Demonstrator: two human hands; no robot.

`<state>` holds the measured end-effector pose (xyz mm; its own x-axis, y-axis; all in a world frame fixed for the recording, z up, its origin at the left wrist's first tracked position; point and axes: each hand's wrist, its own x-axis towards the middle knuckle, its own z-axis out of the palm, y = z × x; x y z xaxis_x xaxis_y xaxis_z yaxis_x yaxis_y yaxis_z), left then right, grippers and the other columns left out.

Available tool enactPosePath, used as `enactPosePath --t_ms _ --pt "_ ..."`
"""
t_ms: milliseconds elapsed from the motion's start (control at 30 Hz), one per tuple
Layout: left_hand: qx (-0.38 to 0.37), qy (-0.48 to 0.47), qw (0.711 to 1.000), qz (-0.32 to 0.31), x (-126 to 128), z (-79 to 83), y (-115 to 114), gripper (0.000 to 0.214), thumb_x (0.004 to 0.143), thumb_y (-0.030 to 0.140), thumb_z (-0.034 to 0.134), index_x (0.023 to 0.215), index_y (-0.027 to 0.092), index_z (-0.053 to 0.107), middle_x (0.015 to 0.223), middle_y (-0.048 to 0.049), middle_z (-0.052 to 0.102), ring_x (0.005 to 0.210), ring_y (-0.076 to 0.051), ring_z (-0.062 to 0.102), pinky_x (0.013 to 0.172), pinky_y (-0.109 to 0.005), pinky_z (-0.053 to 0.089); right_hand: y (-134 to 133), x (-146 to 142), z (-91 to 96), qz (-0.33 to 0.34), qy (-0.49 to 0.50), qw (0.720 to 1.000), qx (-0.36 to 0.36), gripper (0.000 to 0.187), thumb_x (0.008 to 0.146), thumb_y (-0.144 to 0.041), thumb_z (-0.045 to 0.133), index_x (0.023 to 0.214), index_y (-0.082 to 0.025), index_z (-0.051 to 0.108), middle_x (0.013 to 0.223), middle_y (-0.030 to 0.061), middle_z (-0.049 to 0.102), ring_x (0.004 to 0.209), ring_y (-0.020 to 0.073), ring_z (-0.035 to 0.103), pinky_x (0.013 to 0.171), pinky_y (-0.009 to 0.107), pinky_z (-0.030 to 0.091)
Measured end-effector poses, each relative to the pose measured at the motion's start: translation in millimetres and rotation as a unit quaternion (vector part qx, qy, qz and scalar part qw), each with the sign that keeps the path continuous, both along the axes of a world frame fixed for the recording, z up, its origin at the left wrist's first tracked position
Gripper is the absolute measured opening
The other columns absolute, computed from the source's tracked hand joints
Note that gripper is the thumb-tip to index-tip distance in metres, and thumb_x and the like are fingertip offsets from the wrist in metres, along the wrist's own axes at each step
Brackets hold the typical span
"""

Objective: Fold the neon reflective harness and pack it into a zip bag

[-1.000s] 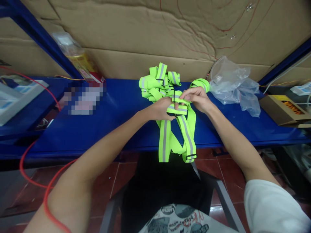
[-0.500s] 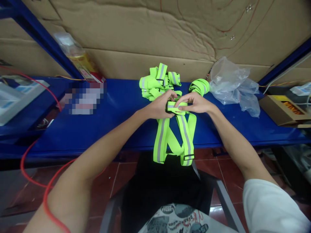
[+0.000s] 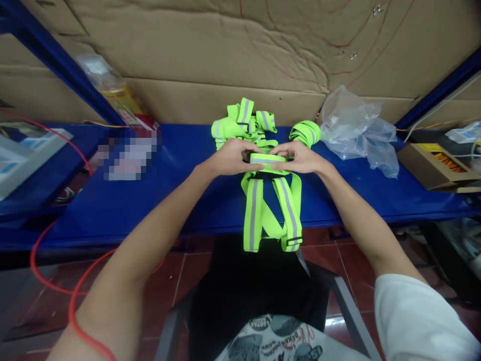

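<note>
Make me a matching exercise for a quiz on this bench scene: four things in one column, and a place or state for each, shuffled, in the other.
Things:
1. strap
2. strap pile
3. plastic bag
4. cardboard box

Places or states:
A. far right on the bench, open
B. held between the left hand and right hand, ends hanging over the edge
C. crumpled, clear, right of the hands
D. behind the hands, against the cardboard wall

Pairs: 1-B, 2-D, 3-C, 4-A
</note>
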<state>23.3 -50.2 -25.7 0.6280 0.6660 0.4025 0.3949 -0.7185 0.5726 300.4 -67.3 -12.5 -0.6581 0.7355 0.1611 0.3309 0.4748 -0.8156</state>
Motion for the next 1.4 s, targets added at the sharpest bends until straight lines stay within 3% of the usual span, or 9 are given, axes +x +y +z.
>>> enactPosePath --t_ms 167,400,567,700,933,1067,1233,1333,1400 --pt "0.031 0.046 0.998 0.013 4 4.3 -6 0.043 0.074 0.054 0.094 0.102 0.023 0.086 0.083 -0.0026 0.077 0.074 -0.018 0.062 0.067 -0.030 0.043 -1 6 6.2 -0.024 -0.067 0.997 -0.001 0.044 0.084 -0.050 0.088 0.110 -0.015 0.089 0.091 0.0065 0.084 0.071 0.0157 0.065 0.069 0.031 0.051" --pt "-0.019 0.035 0.999 -0.031 10 4.4 -11 0.036 0.073 0.042 0.096 0.094 0.020 0.078 0.079 0.0010 0.073 0.070 -0.015 0.061 0.065 -0.028 0.039 7 8 -1.0 -0.037 -0.115 0.992 0.021 0.048 0.078 -0.057 0.092 0.103 -0.017 0.089 0.079 0.0029 0.078 0.067 0.0153 0.058 0.064 0.031 0.042" --pt "0.003 0.036 0.998 -0.053 15 0.4 -13 0.031 0.075 0.039 0.093 0.090 0.021 0.073 0.082 0.0010 0.071 0.073 -0.016 0.062 0.067 -0.028 0.040 11 10 -6.3 -0.029 -0.115 0.990 0.081 0.047 0.073 -0.058 0.094 0.094 -0.018 0.082 0.089 0.0027 0.067 0.074 0.0155 0.053 0.068 0.031 0.042" --pt "0.044 0.046 0.996 -0.056 19 -2.5 -17 0.023 0.082 0.033 0.086 0.092 0.022 0.068 0.086 0.0005 0.070 0.077 -0.017 0.063 0.068 -0.029 0.040 8 11 -4.3 0.006 -0.118 0.992 0.054 0.041 0.081 -0.054 0.088 0.091 -0.019 0.069 0.086 -0.0004 0.061 0.073 0.0148 0.051 0.070 0.031 0.043" --pt "0.130 0.073 0.989 -0.022 16 -7.9 -15 0.022 0.094 0.042 0.081 0.103 0.024 0.073 0.102 -0.0051 0.071 0.083 -0.019 0.064 0.068 -0.030 0.042 6 12 -0.3 -0.064 -0.154 0.984 0.060 0.075 0.072 -0.061 0.093 0.128 -0.014 0.077 0.099 0.0079 0.074 0.084 0.0239 0.063 0.078 0.036 0.049" --pt "0.077 0.022 0.997 -0.024 11 -3.8 -14 0.031 0.089 0.051 0.087 0.099 0.025 0.076 0.099 -0.0040 0.069 0.074 -0.016 0.060 0.065 -0.030 0.046 7 8 0.6 -0.043 -0.128 0.983 0.123 0.048 0.078 -0.049 0.088 0.113 -0.017 0.082 0.103 0.0090 0.076 0.088 0.0241 0.064 0.080 0.036 0.047" --pt "-0.011 -0.045 0.998 0.031 4 -1.5 -10 0.044 0.079 0.052 0.093 0.106 0.023 0.076 0.135 -0.0086 0.068 0.067 -0.008 0.061 0.064 -0.028 0.053 4 3 -2.3 -0.037 -0.091 0.974 0.206 0.029 0.084 -0.037 0.082 0.108 -0.021 0.077 0.090 0.0019 0.063 0.079 0.0184 0.052 0.074 0.032 0.040" --pt "-0.038 -0.034 0.998 0.049 3 -6.2 -3 0.068 0.071 0.049 0.098 0.128 0.023 0.071 0.120 -0.0070 0.074 0.063 -0.010 0.063 0.061 -0.027 0.052 3 0 -5.9 -0.036 -0.086 0.970 0.226 0.027 0.088 -0.039 0.081 0.108 -0.021 0.075 0.087 0.0003 0.055 0.078 0.0178 0.048 0.074 0.031 0.038" --pt "-0.026 -0.025 0.998 0.051 4 -10.0 1 0.059 0.074 0.050 0.095 0.121 0.022 0.075 0.105 -0.0046 0.076 0.062 -0.012 0.064 0.063 -0.028 0.053 3 -1 -7.1 -0.049 -0.099 0.965 0.238 0.029 0.090 -0.041 0.081 0.111 -0.021 0.075 0.089 0.0005 0.055 0.077 0.0177 0.048 0.073 0.031 0.036"
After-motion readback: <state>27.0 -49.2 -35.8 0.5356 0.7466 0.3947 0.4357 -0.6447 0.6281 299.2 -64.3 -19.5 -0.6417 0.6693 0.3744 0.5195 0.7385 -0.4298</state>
